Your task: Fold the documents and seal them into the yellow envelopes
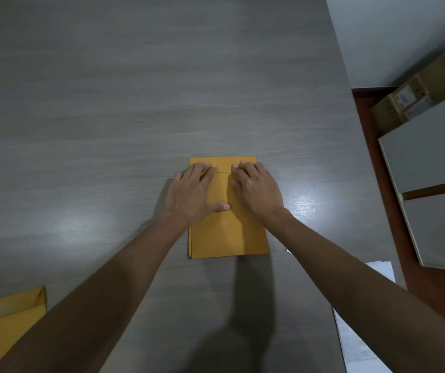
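- The yellow envelope [229, 232] lies flat under both of my hands, long side running away from me, its flap [224, 164] folded down at the far end.
- My left hand [189, 192] rests palm-down on the envelope's left half. The fingers are straight and together, with the tips on the flap. The thumb reaches out sideways across the envelope's middle. Nothing is gripped; the hand only presses.
- My right hand [257, 191] rests on the right half, level with the left. Its fingers are bent at the knuckles, with the tips bearing down on the flap. It pinches nothing and presses only.
- A strip of flap shows bare between the two sets of fingertips.
- A thin second yellow edge [190, 246] shows along the envelope's left side, just below my left wrist. I cannot tell whether it is another envelope underneath.
- The grey wood-grain table [135, 103] carries all of this and extends well beyond my fingertips.
- Another yellow envelope [3, 332] lies near my left elbow, well apart from the one I press, with its flap standing open.
- White sheets [356, 345] lie under and beside my right forearm, at the table's right edge. Any print on them is too blurred to read.
- Out past my right hand, off the table, stand pale cabinets [426, 162] on a red-brown floor [442, 292].
- Cardboard boxes [409, 95] sit beyond the cabinets, against a white wall.
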